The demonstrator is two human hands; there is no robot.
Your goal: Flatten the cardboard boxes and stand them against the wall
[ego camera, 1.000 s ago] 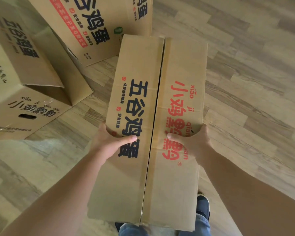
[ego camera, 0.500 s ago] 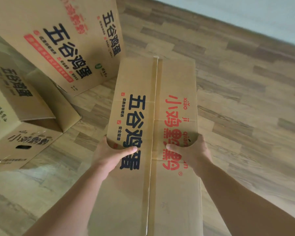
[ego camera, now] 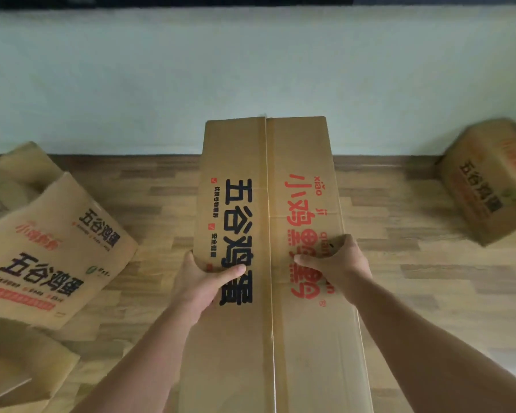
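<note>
I hold a long brown cardboard box [ego camera: 268, 162] out in front of me, its taped top seam running away from me, with black print on the left flap and red print on the right. My left hand [ego camera: 200, 281] grips its left edge, thumb lying on the top. My right hand [ego camera: 337, 263] grips the right edge, thumb on the red print. The box's far end points at the pale wall [ego camera: 251, 70] ahead. Its near end runs out of the frame at the bottom.
A second printed box [ego camera: 51, 257] lies tilted on the wooden floor [ego camera: 429, 278] at the left, with more cardboard [ego camera: 21, 371] below it. Another box [ego camera: 486, 180] sits tilted at the right near the wall's base.
My view has lifted from the floor to the wall. The held box now points at the wall, and the box at the right has come into sight. Both hands keep their grip.
</note>
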